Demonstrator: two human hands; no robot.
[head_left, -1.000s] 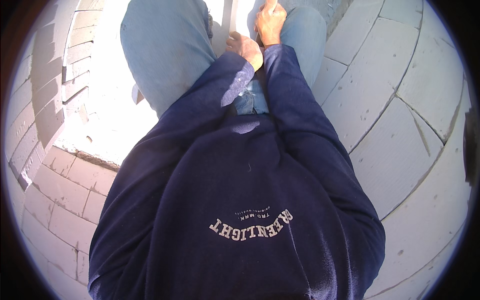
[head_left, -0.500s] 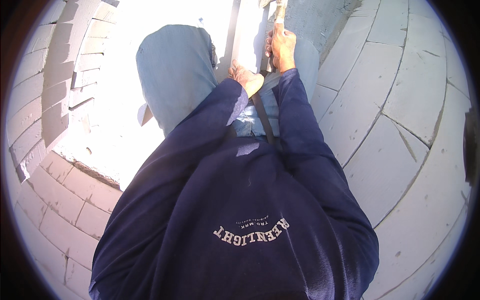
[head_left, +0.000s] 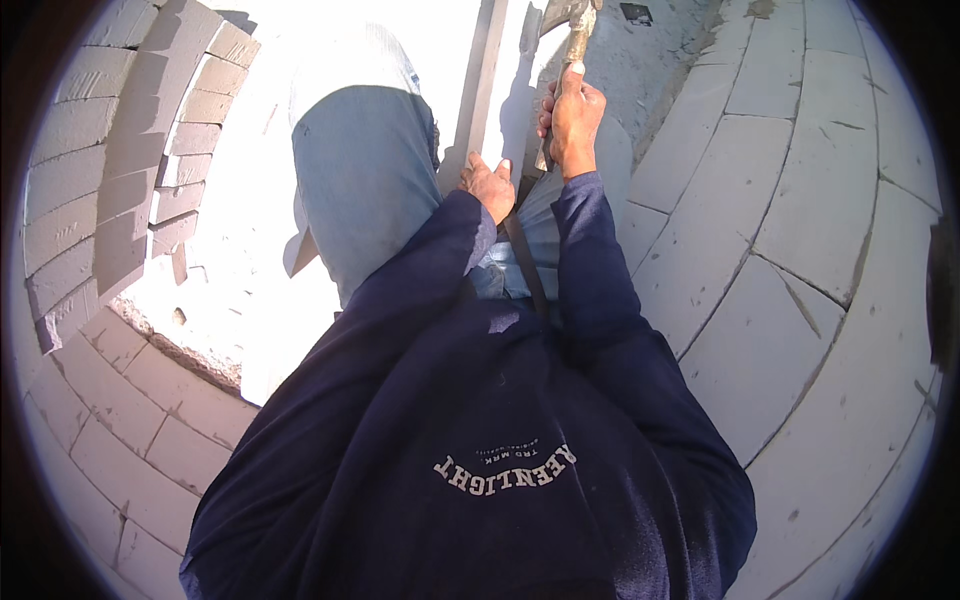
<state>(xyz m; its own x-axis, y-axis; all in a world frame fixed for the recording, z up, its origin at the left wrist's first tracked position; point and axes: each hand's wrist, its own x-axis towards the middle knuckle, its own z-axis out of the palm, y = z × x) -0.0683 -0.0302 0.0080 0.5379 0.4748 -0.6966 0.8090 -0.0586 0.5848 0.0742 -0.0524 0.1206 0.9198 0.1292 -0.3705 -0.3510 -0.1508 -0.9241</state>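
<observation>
My left hand (head_left: 488,188) grips the near end of a long pale block (head_left: 506,95) between my legs, thumb and fingers on its edges. The block's left side lies in grey shadow and its far end runs out of view. To the right of it, my right hand (head_left: 576,115) is closed round the handle of a hammer (head_left: 578,40). The handle is pale and worn above the fist, with a dark lower end below it. The hammer's head is partly cut off by the upper edge of the view. My blue-jeaned left knee (head_left: 365,150) is bent beside the block.
Walls of pale masonry blocks rise at my left (head_left: 65,165) and right (head_left: 800,200). Strong sunlight washes out the ground left of my knee. A dark strap (head_left: 525,255) hangs at my waist. A small dark piece (head_left: 636,13) lies at the far right.
My right hand has moved slightly nearer, with more of the hammer's upper end now in view. My left hand has turned, its fingers now at the block's near end. The view has shifted a little.
</observation>
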